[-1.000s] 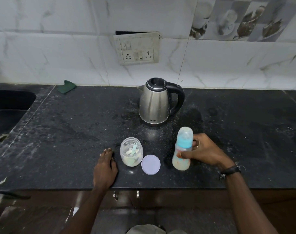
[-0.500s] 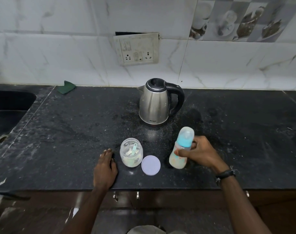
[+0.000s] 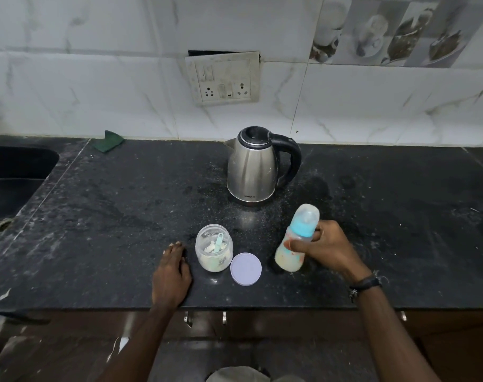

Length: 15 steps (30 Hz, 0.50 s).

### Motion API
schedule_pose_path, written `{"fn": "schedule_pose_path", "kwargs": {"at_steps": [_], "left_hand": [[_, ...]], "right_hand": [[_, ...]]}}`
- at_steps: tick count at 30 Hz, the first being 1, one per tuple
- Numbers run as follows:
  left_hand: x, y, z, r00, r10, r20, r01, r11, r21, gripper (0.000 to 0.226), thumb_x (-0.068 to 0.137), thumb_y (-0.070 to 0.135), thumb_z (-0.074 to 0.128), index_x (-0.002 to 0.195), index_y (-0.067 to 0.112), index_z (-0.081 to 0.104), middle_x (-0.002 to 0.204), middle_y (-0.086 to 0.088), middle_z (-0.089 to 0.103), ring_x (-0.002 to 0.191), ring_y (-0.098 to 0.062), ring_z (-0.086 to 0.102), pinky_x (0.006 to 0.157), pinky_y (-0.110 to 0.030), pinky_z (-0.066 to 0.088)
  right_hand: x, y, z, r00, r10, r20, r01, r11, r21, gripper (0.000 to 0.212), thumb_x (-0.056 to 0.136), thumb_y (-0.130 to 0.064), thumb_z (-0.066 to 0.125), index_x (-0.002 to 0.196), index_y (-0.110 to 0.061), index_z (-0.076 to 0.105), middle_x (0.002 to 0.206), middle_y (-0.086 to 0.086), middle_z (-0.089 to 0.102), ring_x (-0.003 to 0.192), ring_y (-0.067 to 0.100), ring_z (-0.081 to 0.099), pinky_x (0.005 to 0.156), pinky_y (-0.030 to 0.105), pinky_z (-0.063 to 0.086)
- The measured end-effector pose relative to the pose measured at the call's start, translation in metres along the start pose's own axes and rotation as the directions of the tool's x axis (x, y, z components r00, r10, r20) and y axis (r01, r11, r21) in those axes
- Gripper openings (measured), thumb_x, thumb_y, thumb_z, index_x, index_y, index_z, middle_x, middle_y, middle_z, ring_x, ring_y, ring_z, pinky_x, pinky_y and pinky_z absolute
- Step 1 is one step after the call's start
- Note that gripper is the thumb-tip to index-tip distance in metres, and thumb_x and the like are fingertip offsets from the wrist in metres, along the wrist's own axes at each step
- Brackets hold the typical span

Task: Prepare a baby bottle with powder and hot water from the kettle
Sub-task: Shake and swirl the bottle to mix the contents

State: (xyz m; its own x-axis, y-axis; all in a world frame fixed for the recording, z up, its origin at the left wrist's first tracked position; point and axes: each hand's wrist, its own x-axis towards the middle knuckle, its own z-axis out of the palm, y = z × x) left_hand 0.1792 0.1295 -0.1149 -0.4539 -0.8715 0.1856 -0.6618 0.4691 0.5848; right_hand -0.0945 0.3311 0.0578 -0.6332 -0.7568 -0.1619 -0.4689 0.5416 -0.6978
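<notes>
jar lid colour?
Pale lilac; the lid lies flat on the counter in the head view.

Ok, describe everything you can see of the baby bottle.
The baby bottle is translucent plastic with a blue collar, a clear domed cap over the teat and coloured print on its body. Pale, creamy contents fill its lower part. It tilts, top leaning right and away, base near the counter. The right hand grips its middle. It sits right of the lilac lid, in front of the kettle.
</notes>
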Motion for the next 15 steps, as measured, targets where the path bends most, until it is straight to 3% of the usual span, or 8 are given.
{"fn": "schedule_pose_path", "kwargs": {"at_steps": [3, 5, 7, 10, 12, 15], "left_hand": [[-0.0007, -0.0005, -0.0003, 1.000, -0.001, -0.003, 0.001, 1.000, 0.006, 0.040, 0.089, -0.001, 0.061, 0.129, 0.002, 0.063, 0.138, -0.018, 0.060, 0.129, -0.035, 0.056, 0.105, -0.049, 0.047], [0.0006, -0.0004, -0.0008, 1.000, 0.006, -0.009, -0.006, 1.000, 0.001, 0.040, 0.089, -0.001, 0.062, 0.129, 0.002, 0.063, 0.138, -0.018, 0.060, 0.128, -0.035, 0.056, 0.104, -0.049, 0.048], [0.0002, 0.0001, -0.0001, 1.000, 0.005, -0.003, -0.005, 1.000, 0.001, 0.040, 0.089, -0.002, 0.062, 0.129, 0.002, 0.063, 0.137, -0.018, 0.060, 0.127, -0.036, 0.057, 0.103, -0.049, 0.048], [-0.0007, 0.0004, -0.0006, 1.000, 0.003, -0.005, -0.003, 1.000, 0.004, 0.040, 0.089, -0.002, 0.061, 0.128, 0.002, 0.063, 0.137, -0.018, 0.061, 0.128, -0.036, 0.057, 0.104, -0.049, 0.048], [0.0001, 0.0002, -0.0015, 1.000, 0.009, -0.008, -0.009, 1.000, 0.003, 0.040, 0.089, -0.002, 0.061, 0.129, 0.001, 0.063, 0.138, -0.018, 0.060, 0.129, -0.036, 0.056, 0.105, -0.049, 0.046], [-0.0008, 0.0010, -0.0009, 1.000, 0.003, 0.002, -0.003, 1.000, 0.002, 0.040, 0.089, -0.003, 0.061, 0.129, 0.001, 0.063, 0.137, -0.019, 0.060, 0.128, -0.037, 0.056, 0.105, -0.049, 0.047]], "right_hand": [[0.0009, -0.0028, -0.0019, 0.998, 0.067, 0.004, -0.066, 0.990, -0.125, 0.044, 0.052, -0.049, 0.086, 0.086, -0.024, 0.072, 0.082, -0.007, 0.072, 0.077, 0.012, 0.069, 0.069, 0.035, 0.057], [-0.0007, -0.0025, -0.0011, 0.996, 0.055, 0.071, -0.050, 0.997, -0.064, 0.038, 0.056, -0.041, 0.090, 0.086, -0.025, 0.073, 0.084, -0.009, 0.074, 0.078, 0.006, 0.070, 0.069, 0.032, 0.059], [-0.0014, -0.0037, 0.0002, 0.998, 0.063, 0.023, -0.063, 0.998, -0.013, 0.032, 0.060, -0.034, 0.091, 0.085, -0.025, 0.072, 0.086, -0.007, 0.075, 0.077, 0.004, 0.071, 0.069, 0.028, 0.059], [-0.0001, -0.0021, -0.0005, 0.996, 0.084, 0.036, -0.079, 0.987, -0.143, 0.048, 0.048, -0.055, 0.084, 0.082, -0.023, 0.071, 0.082, -0.007, 0.072, 0.078, 0.012, 0.069, 0.069, 0.037, 0.059], [-0.0018, -0.0021, -0.0007, 0.991, 0.090, 0.095, -0.083, 0.993, -0.080, 0.044, 0.052, -0.049, 0.087, 0.084, -0.022, 0.074, 0.083, -0.007, 0.073, 0.079, 0.010, 0.070, 0.071, 0.036, 0.060], [-0.0008, -0.0021, 0.0004, 0.998, 0.068, 0.006, -0.068, 0.997, -0.035, 0.038, 0.057, -0.040, 0.089, 0.087, -0.022, 0.074, 0.085, -0.008, 0.074, 0.080, 0.009, 0.071, 0.071, 0.034, 0.059]]}}
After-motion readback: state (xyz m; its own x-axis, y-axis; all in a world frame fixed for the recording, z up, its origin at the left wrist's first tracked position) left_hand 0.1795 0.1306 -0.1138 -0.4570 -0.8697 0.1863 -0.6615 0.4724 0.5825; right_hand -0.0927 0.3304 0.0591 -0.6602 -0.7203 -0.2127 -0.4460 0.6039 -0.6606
